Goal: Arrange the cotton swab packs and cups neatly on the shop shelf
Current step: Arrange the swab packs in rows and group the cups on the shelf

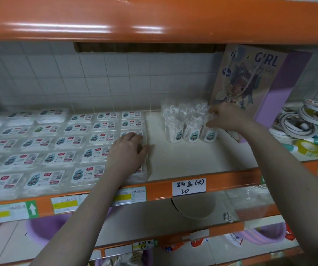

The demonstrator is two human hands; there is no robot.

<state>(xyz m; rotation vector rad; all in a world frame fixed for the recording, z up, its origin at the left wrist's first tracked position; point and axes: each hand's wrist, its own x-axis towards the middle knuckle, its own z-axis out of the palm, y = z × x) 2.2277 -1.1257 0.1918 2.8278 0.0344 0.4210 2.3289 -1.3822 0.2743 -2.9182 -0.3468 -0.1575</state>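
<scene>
Flat clear cotton swab packs (58, 143) with white labels lie in rows over the left half of the white shelf (189, 162). My left hand (128, 152) rests palm down on the rightmost column of packs, near the shelf's front. Several clear cups (188, 121) with cartoon stickers stand grouped at the back, right of the packs. My right hand (227, 117) grips the rightmost cup of the front row, thumb low on its side and fingers at its rim.
A "GIRL" picture box (250, 81) leans against the tiled wall right behind the cups. Tape rolls (304, 121) are piled at the far right. An orange beam (154, 18) hangs overhead. An orange front rail with price tags (189, 186) edges the shelf. Bare shelf lies between packs and cups.
</scene>
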